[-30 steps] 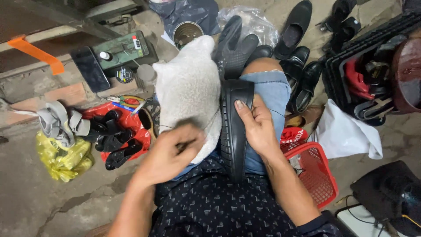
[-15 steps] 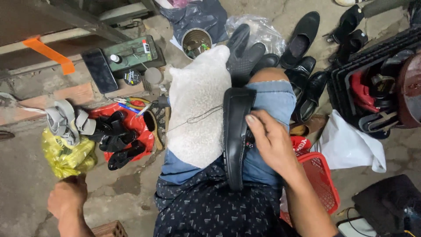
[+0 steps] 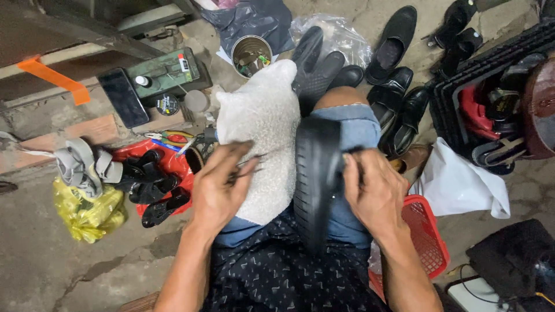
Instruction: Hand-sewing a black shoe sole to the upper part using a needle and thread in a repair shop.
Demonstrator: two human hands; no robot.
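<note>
A black shoe (image 3: 315,179) lies sole-up along my right thigh, on blue jeans. My right hand (image 3: 376,196) grips its right edge, fingers curled over the sole. Beside it a white fuzzy cloth (image 3: 263,121) covers my left thigh. My left hand (image 3: 222,188) rests on that cloth, its fingers pinched on a thin needle-like tool (image 3: 252,166) that points toward the shoe. A black rubber glove (image 3: 315,63) lies past my knees.
To the left, a red tray (image 3: 124,151) holds black heel pieces, next to a yellow bag (image 3: 87,211). Farther off are a tin can (image 3: 251,55), a phone (image 3: 124,98) and a green box (image 3: 165,72). Black shoes (image 3: 393,43), a black crate (image 3: 491,98) and a red basket (image 3: 428,242) are on the right.
My left hand swung far out to the lower left, away from the shoe, and has come back onto the white cloth. My right hand has stayed on the shoe.
</note>
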